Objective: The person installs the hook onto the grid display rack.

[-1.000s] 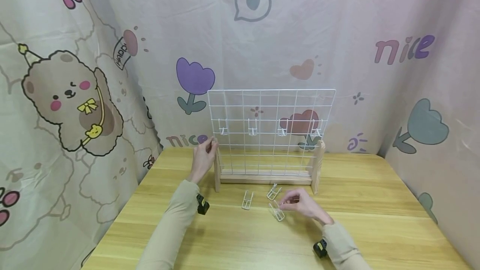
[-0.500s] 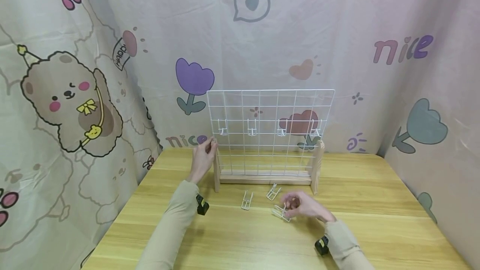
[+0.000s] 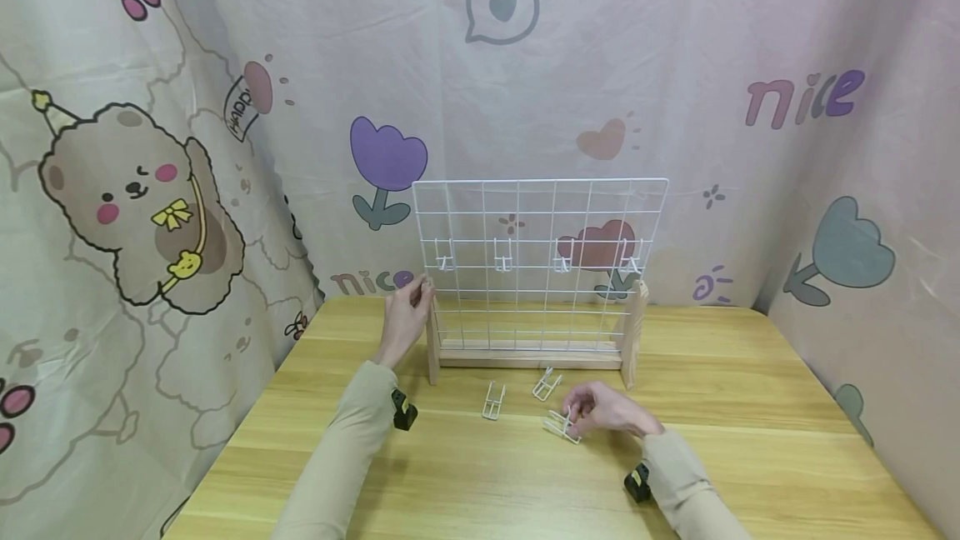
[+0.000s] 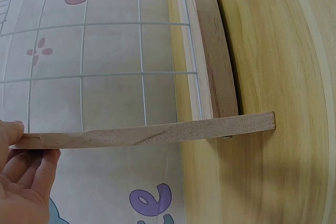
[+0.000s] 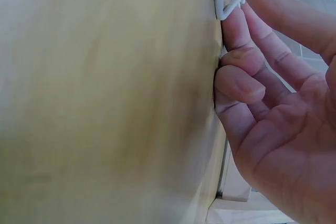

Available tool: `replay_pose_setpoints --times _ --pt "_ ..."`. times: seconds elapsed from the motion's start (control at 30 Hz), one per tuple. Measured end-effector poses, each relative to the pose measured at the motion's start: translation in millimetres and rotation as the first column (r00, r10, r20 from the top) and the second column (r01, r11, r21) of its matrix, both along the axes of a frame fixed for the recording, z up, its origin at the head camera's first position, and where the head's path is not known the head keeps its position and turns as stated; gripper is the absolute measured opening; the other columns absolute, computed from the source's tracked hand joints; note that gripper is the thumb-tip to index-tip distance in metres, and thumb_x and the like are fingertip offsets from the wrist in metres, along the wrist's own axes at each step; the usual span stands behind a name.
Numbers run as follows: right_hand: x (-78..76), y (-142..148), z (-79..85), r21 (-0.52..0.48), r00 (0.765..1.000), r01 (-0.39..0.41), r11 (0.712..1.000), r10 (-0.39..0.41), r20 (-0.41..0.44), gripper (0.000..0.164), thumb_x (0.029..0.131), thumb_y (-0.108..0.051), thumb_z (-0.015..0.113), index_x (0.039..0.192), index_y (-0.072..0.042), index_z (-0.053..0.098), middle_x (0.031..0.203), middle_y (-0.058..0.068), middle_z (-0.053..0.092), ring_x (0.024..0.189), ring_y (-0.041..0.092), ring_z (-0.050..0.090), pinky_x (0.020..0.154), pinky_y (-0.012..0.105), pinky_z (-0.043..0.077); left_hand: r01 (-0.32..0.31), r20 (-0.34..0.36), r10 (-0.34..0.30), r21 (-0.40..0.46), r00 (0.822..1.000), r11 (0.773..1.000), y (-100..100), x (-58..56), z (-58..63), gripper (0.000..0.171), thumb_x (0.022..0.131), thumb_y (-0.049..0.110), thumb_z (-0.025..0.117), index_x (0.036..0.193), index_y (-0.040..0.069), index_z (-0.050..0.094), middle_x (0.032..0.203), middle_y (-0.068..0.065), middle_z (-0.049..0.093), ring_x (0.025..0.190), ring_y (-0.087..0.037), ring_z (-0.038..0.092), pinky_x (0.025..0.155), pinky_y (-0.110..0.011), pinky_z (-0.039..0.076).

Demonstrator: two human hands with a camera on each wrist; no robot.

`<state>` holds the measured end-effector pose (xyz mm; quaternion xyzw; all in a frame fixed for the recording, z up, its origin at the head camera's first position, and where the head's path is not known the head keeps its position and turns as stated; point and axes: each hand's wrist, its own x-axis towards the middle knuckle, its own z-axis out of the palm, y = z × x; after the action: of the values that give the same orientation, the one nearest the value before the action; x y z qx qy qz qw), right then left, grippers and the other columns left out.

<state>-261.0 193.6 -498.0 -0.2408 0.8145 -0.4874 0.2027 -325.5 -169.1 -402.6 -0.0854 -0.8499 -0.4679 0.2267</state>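
Note:
A white wire grid panel [image 3: 540, 180] stands upright in a light wooden stand [image 3: 532, 359]. Thumb and fingers of my left hand [image 3: 406, 319] pinch the top of the stand's left upright [image 4: 131, 135]. Low over the table, my right hand [image 3: 606, 408] holds a white wire hook [image 3: 564, 427] between thumb and fingers. In the right wrist view only the end of that hook [image 5: 223, 6] shows at the top edge. Two more wire hooks lie on the wood, one at the left [image 3: 493, 402] and another [image 3: 547, 384] close to the stand.
Several white hooks [image 3: 503, 261] hang in a row on the grid. The wood-grain table [image 3: 465, 473] reaches back to a printed curtain [image 3: 480, 107], which also runs along both sides.
My right hand has shifted slightly right, and the hook at its fingers has turned and moved right with it. My left hand stays on the upright.

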Motion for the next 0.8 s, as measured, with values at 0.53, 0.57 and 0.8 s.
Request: replay_pose_setpoints --times 0.53,0.57,0.8 --pt "-2.3 -1.4 -3.7 0.001 1.000 0.008 1.000 -0.008 0.002 0.030 0.073 0.007 0.079 0.099 0.010 0.064 0.085 0.014 0.068 0.073 0.012 0.060 0.065 0.017 0.054 0.007 0.003 -0.007 0.009 1.000 1.000 -0.3 -0.4 -0.8 0.042 0.102 0.014 0.059 0.138 -0.007 0.054 0.132 -0.028 0.063 0.120 -0.040 0.066 0.100 -0.041 0.058" --pt "-2.4 -1.3 -4.0 0.000 1.000 0.008 1.000 -0.008 0.001 0.030 0.073 0.007 0.079 0.099 0.009 0.064 0.085 0.014 0.068 0.073 0.012 0.060 0.065 0.017 0.054 0.008 0.004 -0.008 0.011 1.000 1.000 -0.3 -0.3 -0.7 0.042 0.102 0.015 0.059 0.138 -0.007 0.054 0.132 -0.028 0.063 0.120 -0.040 0.066 0.100 -0.041 0.058" --pt "-3.6 -0.7 -4.5 0.000 1.000 -0.007 1.000 0.007 -0.015 0.025 0.073 0.006 0.079 0.094 0.008 0.067 0.083 0.012 0.068 0.072 0.010 0.060 0.065 0.016 0.054 0.011 0.006 -0.011 0.013 1.000 1.000 -0.5 -0.6 -0.5 0.041 0.103 0.014 0.058 0.138 -0.007 0.054 0.132 -0.027 0.063 0.121 -0.039 0.066 0.100 -0.042 0.057"
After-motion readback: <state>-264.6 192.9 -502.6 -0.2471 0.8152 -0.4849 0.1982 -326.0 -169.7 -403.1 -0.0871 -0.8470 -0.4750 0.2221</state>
